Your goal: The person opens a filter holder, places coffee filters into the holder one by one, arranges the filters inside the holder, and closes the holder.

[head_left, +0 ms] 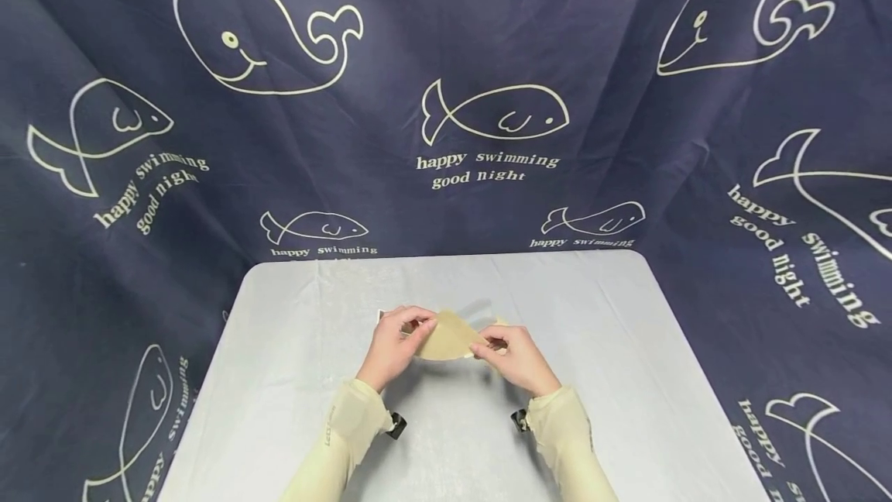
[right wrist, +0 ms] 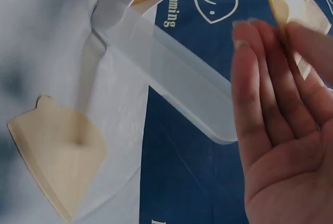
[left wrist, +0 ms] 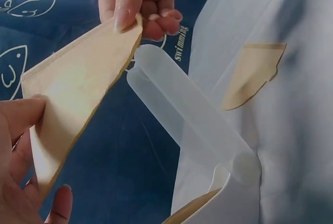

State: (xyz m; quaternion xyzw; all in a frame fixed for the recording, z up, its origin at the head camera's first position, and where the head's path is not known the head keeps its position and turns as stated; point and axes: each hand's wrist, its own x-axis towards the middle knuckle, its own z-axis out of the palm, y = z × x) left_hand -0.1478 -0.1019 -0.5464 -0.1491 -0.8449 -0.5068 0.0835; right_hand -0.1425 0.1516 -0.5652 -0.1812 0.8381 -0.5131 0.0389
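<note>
Both hands hold a tan coffee filter paper (head_left: pixel 449 337), cone-shaped with a crimped seam, up over the table. My left hand (head_left: pixel 399 343) pinches its left edge between thumb and fingers. At the opposite corner, the thumb and fingers of my right hand (head_left: pixel 514 356) pinch it. Behind the paper stands a white box (left wrist: pixel 237 203) with its translucent lid (left wrist: pixel 192 112) raised; tan paper shows inside. Another filter paper (right wrist: pixel 60 143) lies flat on the table, mostly hidden behind my right hand in the head view.
The pale-covered table (head_left: pixel 293 401) has rounded far corners. Dark blue curtains (head_left: pixel 488 215) with whale and fish drawings stand close around its back and sides. Each wrist wears a small black camera (head_left: pixel 396 426) below the sleeve cuff.
</note>
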